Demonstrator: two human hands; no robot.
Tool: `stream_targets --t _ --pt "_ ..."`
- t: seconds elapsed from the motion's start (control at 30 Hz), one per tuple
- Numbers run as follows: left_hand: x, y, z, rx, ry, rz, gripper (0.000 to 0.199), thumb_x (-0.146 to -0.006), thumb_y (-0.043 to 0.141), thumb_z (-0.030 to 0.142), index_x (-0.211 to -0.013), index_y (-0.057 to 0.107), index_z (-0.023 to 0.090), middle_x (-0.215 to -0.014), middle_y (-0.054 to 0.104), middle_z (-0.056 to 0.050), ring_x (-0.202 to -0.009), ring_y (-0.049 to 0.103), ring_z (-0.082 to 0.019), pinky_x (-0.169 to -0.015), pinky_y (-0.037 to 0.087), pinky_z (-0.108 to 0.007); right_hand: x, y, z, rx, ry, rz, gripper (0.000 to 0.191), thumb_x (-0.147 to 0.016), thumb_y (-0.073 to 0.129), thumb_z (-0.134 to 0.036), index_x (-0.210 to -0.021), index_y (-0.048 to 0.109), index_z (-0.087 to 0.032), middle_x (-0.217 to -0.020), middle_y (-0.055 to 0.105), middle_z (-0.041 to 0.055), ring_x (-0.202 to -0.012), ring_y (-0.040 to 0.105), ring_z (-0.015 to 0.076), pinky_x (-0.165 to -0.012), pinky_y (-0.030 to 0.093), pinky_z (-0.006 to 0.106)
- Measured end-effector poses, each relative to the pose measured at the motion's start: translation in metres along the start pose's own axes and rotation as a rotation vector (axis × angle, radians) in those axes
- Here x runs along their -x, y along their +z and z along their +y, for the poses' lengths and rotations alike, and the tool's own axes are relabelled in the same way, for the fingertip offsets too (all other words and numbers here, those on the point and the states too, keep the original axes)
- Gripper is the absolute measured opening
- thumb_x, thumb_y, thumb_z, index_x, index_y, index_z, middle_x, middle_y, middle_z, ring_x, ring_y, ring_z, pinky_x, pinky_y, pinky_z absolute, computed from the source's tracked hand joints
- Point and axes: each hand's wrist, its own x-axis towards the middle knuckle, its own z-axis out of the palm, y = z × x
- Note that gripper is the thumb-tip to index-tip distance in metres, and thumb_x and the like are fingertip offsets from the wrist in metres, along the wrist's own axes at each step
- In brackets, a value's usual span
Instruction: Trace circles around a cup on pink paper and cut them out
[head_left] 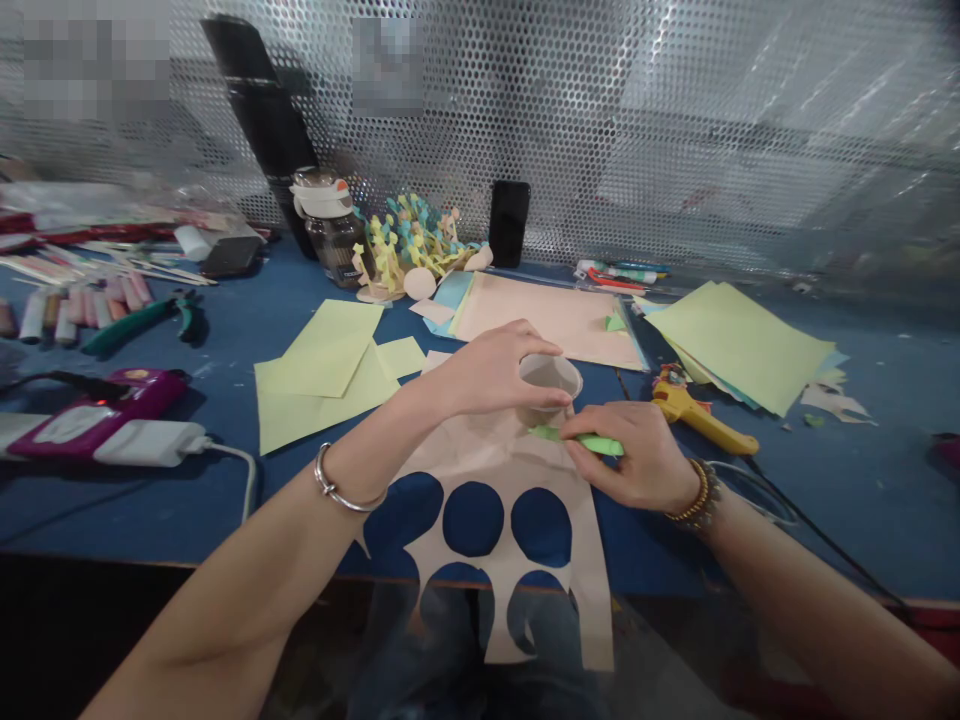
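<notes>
Left hand: my left hand (499,372) is curved around the cup, thumb and fingers spread to either side of its rim.
Right hand: my right hand (634,452) is closed on a green pen (600,444), its front end close against the base of the cup.
Cup: the cup (551,378) sits mouth up on the cut paper, between my hands; my left hand hides part of its side.
Cut paper: the cut paper (592,560), pale pink with round holes, lies under the cup and hangs over the front edge of the blue table (847,500).
Behind the cup: a pink paper stack (544,310) crowds close, with a black phone (509,222) propped upright farther back.
Right side: a yellow glue gun (701,415) lies just beyond my right hand, its cord running toward the table edge; past it are green sheets (742,335) and scraps (836,400).
Left side: yellow sheets (330,350) overlap near my left forearm; farther out are a purple and white power strip (112,425) and green-handled pliers (135,325).
Back left: a lidded bottle (334,230) stands beside small paper decorations (409,240).
</notes>
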Motion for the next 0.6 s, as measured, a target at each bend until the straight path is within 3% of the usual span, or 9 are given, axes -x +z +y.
stream_targets --t 0.37,0.6 --pt "0.001 0.0 0.0 0.015 0.008 0.009 0.057 -0.075 0.064 0.054 -0.119 0.062 0.019 -0.113 0.06 -0.009 -0.109 0.054 -0.023 -0.094 0.041 -0.034 -0.014 0.013 -0.012 0.293 -0.149 -0.106 0.012 -0.089 0.052 -0.026 -0.089 0.061 -0.018 -0.077 0.07 -0.0007 -0.057 0.058 0.0131 -0.056 0.035 0.028" --pt "0.001 0.0 0.0 0.023 0.003 0.004 0.057 -0.075 0.064 0.054 -0.12 0.062 0.019 -0.114 0.059 -0.009 -0.109 0.054 -0.023 -0.093 0.041 -0.034 -0.015 0.011 -0.016 0.342 -0.152 -0.147 0.015 -0.09 0.049 -0.025 -0.084 0.06 -0.018 -0.072 0.068 0.0001 -0.055 0.056 0.0126 -0.055 0.032 0.028"
